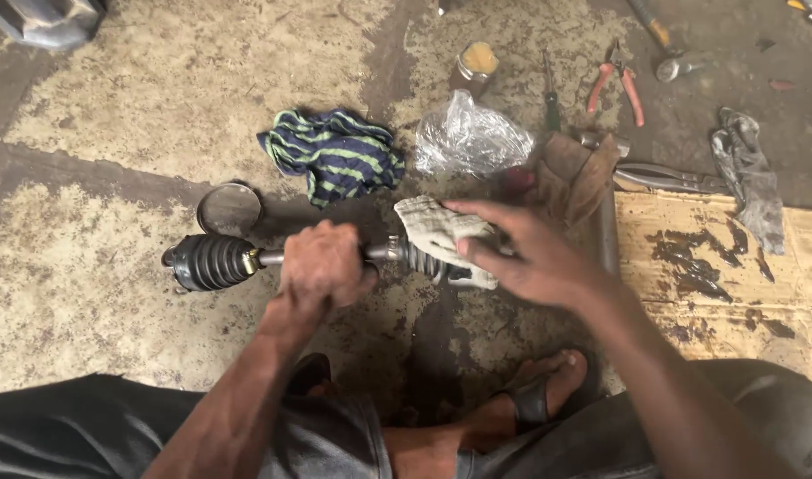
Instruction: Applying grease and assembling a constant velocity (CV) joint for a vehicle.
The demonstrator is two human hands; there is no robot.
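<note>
Currently left hand [321,264] is clenched around the drive axle [273,258] shaft, while right hand [521,253] presses a dirty rag [437,232] onto its inner boot above the floor [95,293].

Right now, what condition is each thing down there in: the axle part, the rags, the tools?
Drive shaft: horizontal, gripped mid-shaft by left hand.
Black rubber boot: fitted on the shaft's left end.
Pale rag: pressed on the other boot by right hand.
Striped cloth: crumpled on the floor.
Plastic bag: crumpled.
Red-handled pliers: handles spread.
Cardboard: grease-stained.
</note>
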